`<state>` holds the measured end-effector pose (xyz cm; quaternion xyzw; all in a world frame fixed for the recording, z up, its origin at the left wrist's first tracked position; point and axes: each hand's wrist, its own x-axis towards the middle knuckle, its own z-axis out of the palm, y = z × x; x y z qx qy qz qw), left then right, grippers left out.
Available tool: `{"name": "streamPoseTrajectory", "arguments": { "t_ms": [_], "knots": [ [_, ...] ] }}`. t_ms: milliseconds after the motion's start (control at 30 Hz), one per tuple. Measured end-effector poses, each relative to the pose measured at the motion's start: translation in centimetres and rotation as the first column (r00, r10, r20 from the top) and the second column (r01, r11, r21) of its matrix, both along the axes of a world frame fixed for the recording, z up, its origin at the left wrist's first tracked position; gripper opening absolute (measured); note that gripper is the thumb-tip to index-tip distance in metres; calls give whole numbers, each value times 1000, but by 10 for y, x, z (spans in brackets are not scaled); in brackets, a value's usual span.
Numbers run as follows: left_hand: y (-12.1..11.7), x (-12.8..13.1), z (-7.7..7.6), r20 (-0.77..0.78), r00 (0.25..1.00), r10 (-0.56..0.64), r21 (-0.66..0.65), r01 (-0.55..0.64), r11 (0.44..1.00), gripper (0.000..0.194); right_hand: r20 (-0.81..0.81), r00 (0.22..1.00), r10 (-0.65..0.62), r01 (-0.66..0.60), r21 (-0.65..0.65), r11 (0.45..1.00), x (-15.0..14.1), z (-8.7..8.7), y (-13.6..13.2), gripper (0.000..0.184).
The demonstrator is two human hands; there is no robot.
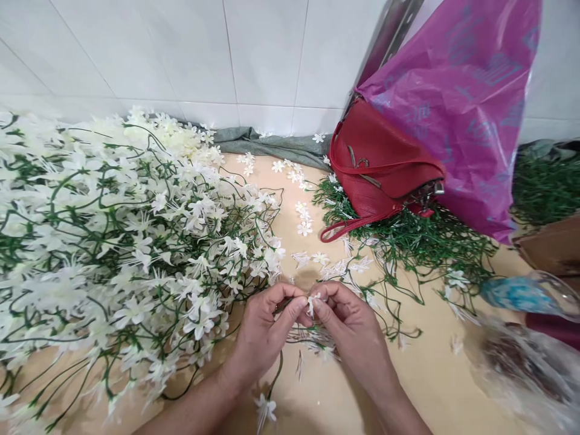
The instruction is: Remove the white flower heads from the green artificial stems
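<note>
A beige worktop [421, 374] carries a red bag [380, 169]; left of it white flower stems [113, 241], under it green stems [421, 241].

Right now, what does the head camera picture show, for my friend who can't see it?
Both the left hand and right hand pinch one small white flower above a tan table. A heap of white flower sprays lies left; a red handbag sits behind.

Flower pile [118, 241] hogs the left, red bag [380, 169] and green stems [421, 241] block right; bare tabletop [426, 374] stays passable up front.
</note>
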<state>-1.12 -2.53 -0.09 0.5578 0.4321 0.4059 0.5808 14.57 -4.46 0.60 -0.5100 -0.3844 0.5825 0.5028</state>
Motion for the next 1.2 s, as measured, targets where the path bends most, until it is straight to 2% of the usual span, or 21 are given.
{"name": "streamPoseTrajectory", "arguments": {
  "t_ms": [167, 300, 367, 500, 633, 800, 1033, 1200],
  "knots": [
    [-3, 2, -1, 2, 1000, 22, 17, -22, 1000, 22, 105, 991, -79, 75, 41, 996, 4, 2, 1, 26],
    [-4, 5, -3, 174, 981, 85, -14, -84, 996, 22, 239, 937, -256, 232, 121, 965, 20, 9, -3, 21],
    [-4, 6, -4, 239, 962, 130, -15, -130, 991, 26, 301, 904, -304, 264, 167, 950, 30, 12, -7, 19],
    [-5, 6, -4, 297, 941, 162, 11, -173, 985, 31, 501, 840, -210, 126, 198, 972, 43, 19, -15, 13],
    [-6, 6, -4, 314, 938, 144, 51, -168, 984, 30, 688, 719, -101, -49, 195, 980, 40, 23, -20, 13],
    [-7, 5, -4, 293, 947, 134, 78, -163, 984, 29, 822, 569, 26, -211, 116, 971, 32, 19, -25, 12],
    [-7, 2, 1, 292, 951, 102, 53, -123, 991, 26, 888, 459, 23, -258, 108, 960, 26, -1, -34, 12],
    [-6, 4, -1, 317, 945, 84, 24, -97, 995, 24, 868, 497, 9, -213, 111, 971, 38, 4, -30, 19]
  ]
}}
